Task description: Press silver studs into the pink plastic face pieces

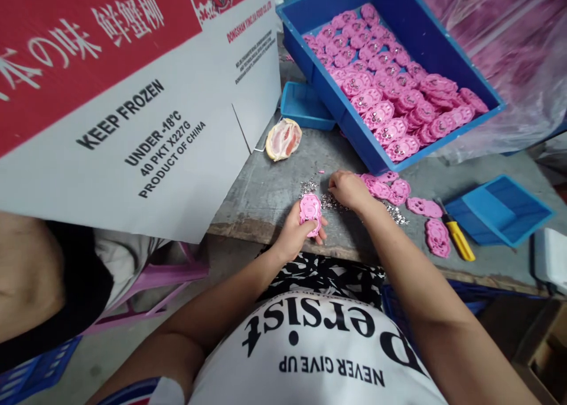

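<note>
My left hand [291,232] grips a pink plastic piece [310,210] near the table's front edge, thumb across its lower part. Just to the right, my right hand [348,188] is bent down over a pile of small shiny metal parts [330,202], its fingers drawn together. Whatever lies between those fingertips is too small to make out. Another little heap of metal parts [309,186] lies behind the held piece, and more metal bits [397,215] are beside my right forearm. Several loose pink pieces [384,186] rest beyond my right wrist.
A large blue bin [328,95] full of pink pieces stands at the back. On the right are a yellow-handled screwdriver [460,239] and a blue tray [500,210]. A smaller blue tray [305,105], a cut fruit [283,139] and a big carton [186,110] border the left.
</note>
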The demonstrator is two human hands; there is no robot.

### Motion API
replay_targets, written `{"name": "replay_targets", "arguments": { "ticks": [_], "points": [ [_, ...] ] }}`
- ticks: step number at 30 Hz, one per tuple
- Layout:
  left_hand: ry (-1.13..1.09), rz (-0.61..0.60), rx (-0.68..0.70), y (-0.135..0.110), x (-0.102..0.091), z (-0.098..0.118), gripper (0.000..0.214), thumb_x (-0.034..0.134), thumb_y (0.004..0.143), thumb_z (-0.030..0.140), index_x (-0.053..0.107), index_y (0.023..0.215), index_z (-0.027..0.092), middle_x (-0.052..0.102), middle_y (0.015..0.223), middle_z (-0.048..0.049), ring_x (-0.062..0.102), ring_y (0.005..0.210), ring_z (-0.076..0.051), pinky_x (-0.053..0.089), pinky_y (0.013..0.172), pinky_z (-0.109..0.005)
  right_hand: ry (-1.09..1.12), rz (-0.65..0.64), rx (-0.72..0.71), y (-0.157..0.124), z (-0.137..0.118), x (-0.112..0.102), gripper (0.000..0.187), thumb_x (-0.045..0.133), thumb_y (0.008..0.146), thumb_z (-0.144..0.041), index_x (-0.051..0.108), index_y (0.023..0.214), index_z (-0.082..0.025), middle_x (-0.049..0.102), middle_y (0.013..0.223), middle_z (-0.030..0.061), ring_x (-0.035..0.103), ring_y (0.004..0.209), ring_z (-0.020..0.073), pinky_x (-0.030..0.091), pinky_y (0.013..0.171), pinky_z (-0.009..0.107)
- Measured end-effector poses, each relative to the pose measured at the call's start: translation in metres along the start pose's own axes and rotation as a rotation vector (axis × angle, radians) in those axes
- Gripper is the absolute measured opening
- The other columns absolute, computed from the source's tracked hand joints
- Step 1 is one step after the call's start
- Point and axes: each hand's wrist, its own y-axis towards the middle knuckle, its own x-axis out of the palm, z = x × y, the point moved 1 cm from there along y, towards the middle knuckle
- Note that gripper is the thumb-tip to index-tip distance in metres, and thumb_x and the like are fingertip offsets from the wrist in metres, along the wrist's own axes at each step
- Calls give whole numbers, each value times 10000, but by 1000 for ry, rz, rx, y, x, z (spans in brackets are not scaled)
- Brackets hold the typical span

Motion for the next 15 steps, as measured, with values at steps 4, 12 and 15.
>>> {"name": "replay_targets", "arguments": {
  "ticks": [4, 12, 15],
  "points": [
    [1, -3, 0, 1, -1, -1, 467, 678, 740, 210, 456, 1150, 188, 710, 857, -12, 668, 555, -151, 491, 470, -251, 137, 54, 66, -6, 5, -3, 100, 637, 874, -219, 723, 907, -179, 754, 993, 98, 664, 904, 208, 425, 759, 281],
    [6, 4, 4, 1, 0, -2, 482, 690, 727, 220, 454, 1147, 190, 705, 835, -5, 667, 556, -155, 484, 475, -251, 695, 204, 165, -19, 16, 1, 98, 651, 781, -253, 595, 723, -196, 664, 716, 3, 552, 650, 143, 399, 642, 262],
    [18, 9, 7, 1, 1, -2, 481, 682, 724, 217, 450, 1145, 189, 704, 821, -4, 663, 549, -153, 484, 467, -248, 820, 211, 180, -22, 17, 4, 159, 669, 747, -310, 565, 698, -201, 616, 670, -13, 515, 621, 133, 382, 617, 259]
  ]
}}
